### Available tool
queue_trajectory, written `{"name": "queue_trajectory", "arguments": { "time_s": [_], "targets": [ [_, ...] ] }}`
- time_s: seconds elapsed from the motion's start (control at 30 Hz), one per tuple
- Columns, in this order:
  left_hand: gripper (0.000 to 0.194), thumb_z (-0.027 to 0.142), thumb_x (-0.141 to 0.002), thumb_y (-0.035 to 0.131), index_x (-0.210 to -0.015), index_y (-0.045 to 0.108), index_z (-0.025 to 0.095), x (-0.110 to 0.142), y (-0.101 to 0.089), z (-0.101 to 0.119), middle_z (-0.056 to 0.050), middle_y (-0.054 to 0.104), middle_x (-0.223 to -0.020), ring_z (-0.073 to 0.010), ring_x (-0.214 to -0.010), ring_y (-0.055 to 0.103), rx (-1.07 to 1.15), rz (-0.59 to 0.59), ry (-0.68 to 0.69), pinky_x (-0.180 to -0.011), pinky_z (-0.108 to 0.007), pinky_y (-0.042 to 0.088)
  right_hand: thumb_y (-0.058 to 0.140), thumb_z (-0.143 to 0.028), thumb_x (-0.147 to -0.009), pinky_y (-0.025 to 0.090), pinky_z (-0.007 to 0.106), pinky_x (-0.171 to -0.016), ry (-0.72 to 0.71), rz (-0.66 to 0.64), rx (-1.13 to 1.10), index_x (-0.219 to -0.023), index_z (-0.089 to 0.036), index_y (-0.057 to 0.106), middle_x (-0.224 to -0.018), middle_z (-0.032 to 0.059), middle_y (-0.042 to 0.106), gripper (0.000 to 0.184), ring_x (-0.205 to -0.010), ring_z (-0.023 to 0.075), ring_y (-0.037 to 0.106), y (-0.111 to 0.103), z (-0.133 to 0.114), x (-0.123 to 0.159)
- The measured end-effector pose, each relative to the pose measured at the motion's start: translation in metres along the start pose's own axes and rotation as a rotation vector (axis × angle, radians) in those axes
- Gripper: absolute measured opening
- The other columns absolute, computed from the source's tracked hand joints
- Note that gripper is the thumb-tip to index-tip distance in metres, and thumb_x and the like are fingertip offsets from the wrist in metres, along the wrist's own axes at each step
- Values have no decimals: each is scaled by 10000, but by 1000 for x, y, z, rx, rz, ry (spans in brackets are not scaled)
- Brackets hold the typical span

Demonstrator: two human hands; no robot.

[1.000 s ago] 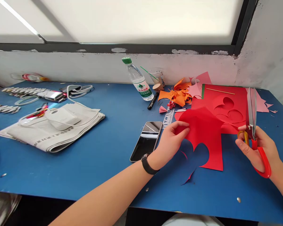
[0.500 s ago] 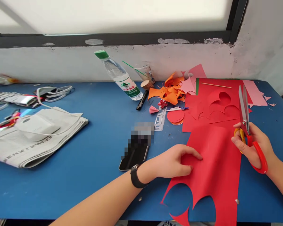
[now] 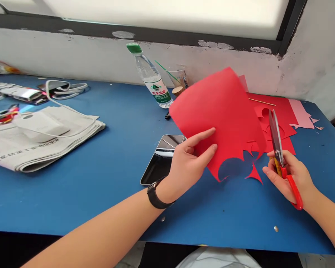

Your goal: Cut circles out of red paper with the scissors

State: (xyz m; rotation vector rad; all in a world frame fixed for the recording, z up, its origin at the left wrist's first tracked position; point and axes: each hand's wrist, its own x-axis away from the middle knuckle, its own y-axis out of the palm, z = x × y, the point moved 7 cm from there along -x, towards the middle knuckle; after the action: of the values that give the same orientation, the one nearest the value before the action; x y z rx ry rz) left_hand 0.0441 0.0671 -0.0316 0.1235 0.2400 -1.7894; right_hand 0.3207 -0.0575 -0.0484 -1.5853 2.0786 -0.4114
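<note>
the left hand (image 3: 191,158) holds a red paper sheet (image 3: 220,111) lifted off the blue table (image 3: 123,156), tilted up toward the wall; the fingers (image 3: 203,134) lie nearly straight across the sheet's near face, pinching its lower edge, the thumb hidden behind. curved cut-outs notch the sheet's bottom edge. a black watch (image 3: 155,193) circles the left wrist. the right hand (image 3: 292,176) is curled closed around the red and yellow handles of a pair of scissors (image 3: 281,156), blades together and pointing up, just right of the sheet. a phone (image 3: 162,158) lies just left of the left hand. more red paper (image 3: 279,119) lies flat behind.
</note>
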Motion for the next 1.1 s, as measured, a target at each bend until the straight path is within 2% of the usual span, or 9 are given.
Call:
{"name": "queue_trajectory", "arguments": {
  "time_s": [0.17,0.27,0.37,0.57,0.67,0.77,0.83,0.93,1.1],
  "targets": [
    [543,374,-910,895,-1425,778,247,6,-5,14,-93,801,-1458,-329,-1384,748,144,102,147,-1123,-441,694,841,-560,-923,531,353,-543,-35,-106,49,-1155,-306,686,-722,-27,603,377,-558,199,552,13,3,4],
    [395,365,-913,906,-1280,833,238,9,-6,18,-76,866,-1242,-276,-1156,832,167,149,218,-953,-365,747,827,-612,-948,455,327,-523,-97,-183,75,-1188,-299,668,-745,-40,543,426,-569,177,451,16,-1,10],
    [392,392,-894,941,-1237,850,225,7,-10,18,-71,875,-1135,-248,-1028,847,199,189,253,-853,-320,753,804,-627,-983,525,302,-613,-120,-242,38,-1308,-292,610,-852,-18,588,505,-677,183,533,16,-8,18],
    [506,387,-897,961,-1357,779,282,1,-28,36,-62,830,-1298,-262,-1175,820,187,313,474,-972,-352,742,802,-623,-985,571,297,-701,-134,-363,50,-1355,-309,608,-964,10,610,522,-821,205,600,27,-18,28],
    [618,383,-927,944,-1494,706,327,4,-29,48,-72,789,-1412,-281,-1260,797,134,277,599,-1001,-358,736,816,-639,-966,578,323,-766,-65,-401,15,-1360,-317,603,-1045,31,631,552,-894,220,610,37,-20,28],
    [782,348,-948,931,-1648,583,375,10,-23,55,-93,740,-1508,-295,-1333,774,123,198,668,-1042,-363,724,787,-684,-978,521,309,-732,56,-436,-115,-1347,-322,586,-990,3,571,555,-834,195,528,44,-27,27],
    [855,314,-956,923,-1700,512,412,13,-18,57,-94,727,-1527,-288,-1326,782,153,138,687,-1049,-372,723,779,-694,-992,486,303,-718,130,-479,-192,-1348,-318,577,-995,1,539,555,-846,191,499,48,-35,29],
    [834,279,-964,909,-1694,526,402,16,-11,56,-99,748,-1499,-286,-1280,810,193,83,666,-1033,-382,732,819,-695,-971,497,315,-775,170,-484,-249,-1346,-309,582,-1041,13,538,588,-929,203,518,51,-49,30],
    [681,271,-980,874,-1618,635,279,17,-1,42,-129,790,-1451,-294,-1212,842,242,23,453,-981,-374,754,836,-688,-962,516,314,-798,193,-431,-368,-1344,-298,585,-1062,18,559,601,-927,197,528,60,-56,32]
  ]
}}
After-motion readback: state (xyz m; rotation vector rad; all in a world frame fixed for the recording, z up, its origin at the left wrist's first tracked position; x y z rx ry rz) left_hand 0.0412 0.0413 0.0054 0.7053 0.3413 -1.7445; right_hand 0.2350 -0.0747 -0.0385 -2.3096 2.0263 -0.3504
